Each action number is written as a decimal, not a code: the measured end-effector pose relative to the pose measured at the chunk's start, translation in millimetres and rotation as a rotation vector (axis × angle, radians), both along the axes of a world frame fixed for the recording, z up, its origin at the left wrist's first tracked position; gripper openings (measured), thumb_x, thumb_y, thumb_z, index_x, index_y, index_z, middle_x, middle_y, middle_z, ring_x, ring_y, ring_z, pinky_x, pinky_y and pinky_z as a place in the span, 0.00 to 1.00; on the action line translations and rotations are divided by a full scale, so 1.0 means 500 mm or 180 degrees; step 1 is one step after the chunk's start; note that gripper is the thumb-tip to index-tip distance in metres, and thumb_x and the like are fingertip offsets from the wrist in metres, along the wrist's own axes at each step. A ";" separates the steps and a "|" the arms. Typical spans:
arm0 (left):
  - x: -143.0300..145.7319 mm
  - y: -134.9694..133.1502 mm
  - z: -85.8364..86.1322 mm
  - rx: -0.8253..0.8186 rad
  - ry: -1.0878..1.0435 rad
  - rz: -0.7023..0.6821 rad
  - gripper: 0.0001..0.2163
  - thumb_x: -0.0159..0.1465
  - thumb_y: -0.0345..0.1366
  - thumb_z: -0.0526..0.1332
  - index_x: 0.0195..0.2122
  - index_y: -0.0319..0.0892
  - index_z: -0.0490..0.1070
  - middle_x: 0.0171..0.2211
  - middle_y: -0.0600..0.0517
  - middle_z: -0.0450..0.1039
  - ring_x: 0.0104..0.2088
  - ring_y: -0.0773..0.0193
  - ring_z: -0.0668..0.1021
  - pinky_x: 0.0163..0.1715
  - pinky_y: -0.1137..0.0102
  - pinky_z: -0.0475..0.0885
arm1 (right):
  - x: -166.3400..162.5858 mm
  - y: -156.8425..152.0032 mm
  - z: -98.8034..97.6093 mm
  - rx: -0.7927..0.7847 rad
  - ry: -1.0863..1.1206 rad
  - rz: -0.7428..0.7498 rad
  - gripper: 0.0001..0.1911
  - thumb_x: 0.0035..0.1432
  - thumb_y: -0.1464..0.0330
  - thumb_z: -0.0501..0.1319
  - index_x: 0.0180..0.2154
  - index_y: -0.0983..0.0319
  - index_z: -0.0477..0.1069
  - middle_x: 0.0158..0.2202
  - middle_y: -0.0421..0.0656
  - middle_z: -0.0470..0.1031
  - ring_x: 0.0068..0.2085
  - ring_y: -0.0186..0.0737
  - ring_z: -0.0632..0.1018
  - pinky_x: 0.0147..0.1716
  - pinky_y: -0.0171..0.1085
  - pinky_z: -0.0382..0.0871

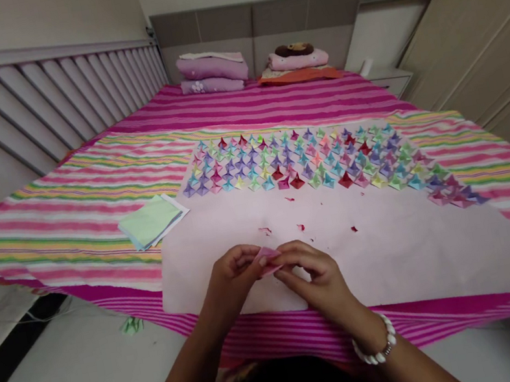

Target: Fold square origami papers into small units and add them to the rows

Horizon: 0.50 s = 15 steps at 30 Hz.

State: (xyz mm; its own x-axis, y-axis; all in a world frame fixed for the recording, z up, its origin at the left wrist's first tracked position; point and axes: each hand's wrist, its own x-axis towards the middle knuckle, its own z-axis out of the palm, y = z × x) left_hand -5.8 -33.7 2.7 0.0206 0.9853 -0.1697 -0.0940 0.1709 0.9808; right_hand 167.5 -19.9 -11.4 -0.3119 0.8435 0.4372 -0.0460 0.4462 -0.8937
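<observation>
A small pink piece of folded paper (267,255) is pinched between both hands, just above the near part of a large pale pink sheet (412,242). My left hand (235,277) is closed on its left side, thumb in front. My right hand (312,270), with a white bead bracelet at the wrist, grips its right side between thumb and fingers. Beyond the hands, many small folded paper pieces (276,174) in several colours stand in rows along the far half of the sheet. Dark red scraps (301,227) lie between them and the hands.
A stack of square papers (154,218), light green on top, lies at the sheet's left edge on the striped bedspread (84,201). Folded bedding (213,72) sits by the headboard (226,28). A green crumpled thing (132,325) is on the floor at left.
</observation>
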 end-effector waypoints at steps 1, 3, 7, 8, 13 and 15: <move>0.000 -0.001 0.002 0.0020 0.0006 -0.0014 0.13 0.57 0.43 0.66 0.38 0.39 0.72 0.31 0.50 0.80 0.33 0.63 0.80 0.37 0.69 0.73 | 0.000 0.003 0.000 -0.0142 0.0095 -0.0083 0.07 0.56 0.72 0.64 0.37 0.57 0.78 0.37 0.44 0.76 0.37 0.39 0.77 0.34 0.37 0.72; 0.001 -0.005 0.006 0.0166 0.0014 -0.0083 0.15 0.60 0.44 0.63 0.43 0.39 0.70 0.29 0.51 0.79 0.33 0.63 0.80 0.38 0.67 0.74 | 0.001 0.009 -0.002 -0.0584 0.0265 -0.0188 0.04 0.54 0.69 0.66 0.35 0.59 0.78 0.31 0.42 0.77 0.30 0.35 0.76 0.29 0.34 0.70; -0.001 -0.012 0.007 0.0513 0.0000 -0.0320 0.18 0.60 0.40 0.64 0.51 0.42 0.66 0.32 0.52 0.78 0.33 0.64 0.79 0.38 0.68 0.73 | 0.008 0.021 -0.005 -0.1412 0.0454 -0.0063 0.07 0.52 0.65 0.68 0.32 0.61 0.77 0.19 0.38 0.74 0.20 0.30 0.71 0.23 0.31 0.65; -0.002 -0.012 0.006 0.0564 0.0065 -0.0353 0.18 0.60 0.39 0.64 0.50 0.43 0.67 0.31 0.53 0.77 0.32 0.65 0.79 0.36 0.69 0.72 | 0.009 0.024 -0.005 -0.1526 0.0518 -0.0016 0.07 0.51 0.65 0.69 0.32 0.61 0.77 0.19 0.37 0.74 0.20 0.30 0.71 0.23 0.31 0.65; -0.003 0.000 0.000 0.0707 0.0423 -0.0460 0.09 0.60 0.37 0.64 0.40 0.40 0.72 0.30 0.52 0.76 0.31 0.66 0.77 0.34 0.70 0.70 | 0.005 0.030 0.000 -0.1842 0.0708 0.0075 0.09 0.48 0.64 0.71 0.30 0.62 0.77 0.17 0.37 0.74 0.18 0.28 0.69 0.21 0.30 0.63; -0.002 0.004 -0.001 0.0696 0.0328 -0.0527 0.07 0.60 0.36 0.64 0.37 0.40 0.73 0.31 0.52 0.77 0.33 0.65 0.77 0.35 0.71 0.70 | 0.003 0.030 0.001 -0.1937 0.0763 0.0096 0.09 0.46 0.64 0.71 0.29 0.63 0.77 0.17 0.37 0.74 0.18 0.28 0.69 0.20 0.29 0.63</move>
